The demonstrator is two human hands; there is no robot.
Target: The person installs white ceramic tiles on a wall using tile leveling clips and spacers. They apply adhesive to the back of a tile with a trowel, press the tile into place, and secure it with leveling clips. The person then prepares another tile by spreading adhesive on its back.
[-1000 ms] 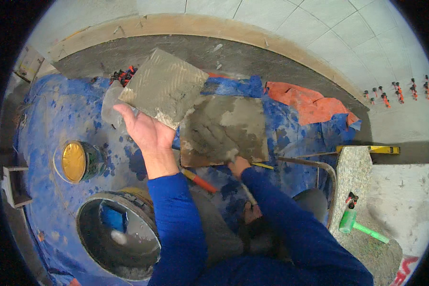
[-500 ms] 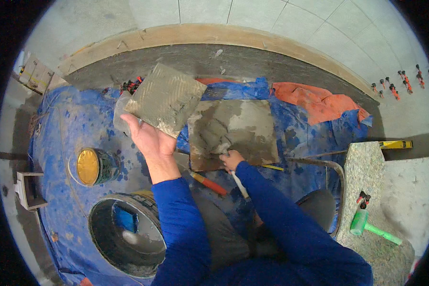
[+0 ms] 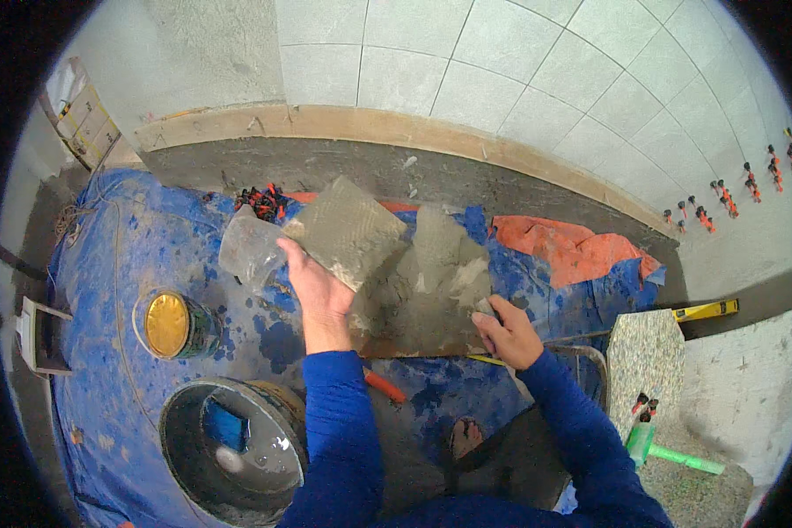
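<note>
My left hand (image 3: 323, 290) supports a square tile (image 3: 348, 231) from below, thumb at its left edge. Ridged grey mortar covers the tile's upturned face; the other fingers are hidden under it. My right hand (image 3: 512, 334) is closed around a trowel, its handle mostly hidden by the fingers. A mortar-coated, blade-like shape (image 3: 447, 251) extends up and left of that hand, over the board. Wet grey mortar (image 3: 405, 308) is spread on the mortar board (image 3: 405, 345), right of and below the tile. An orange tool handle (image 3: 385, 385) pokes out beside my left forearm.
A large bucket (image 3: 174, 440) holds water and a blue block. Left stand a yellow-lidded pail (image 3: 167, 326) and clear plastic bag (image 3: 253, 249). Orange cloth (image 3: 563, 251) lies on the blue tarp (image 3: 123, 264). A green mallet (image 3: 642, 444) rests on the speckled slab (image 3: 647, 352) at right.
My right hand has moved right and slightly down with the trowel, off the middle of the board. The left hand and tile appear lower and farther right; the whole view has also shifted.
</note>
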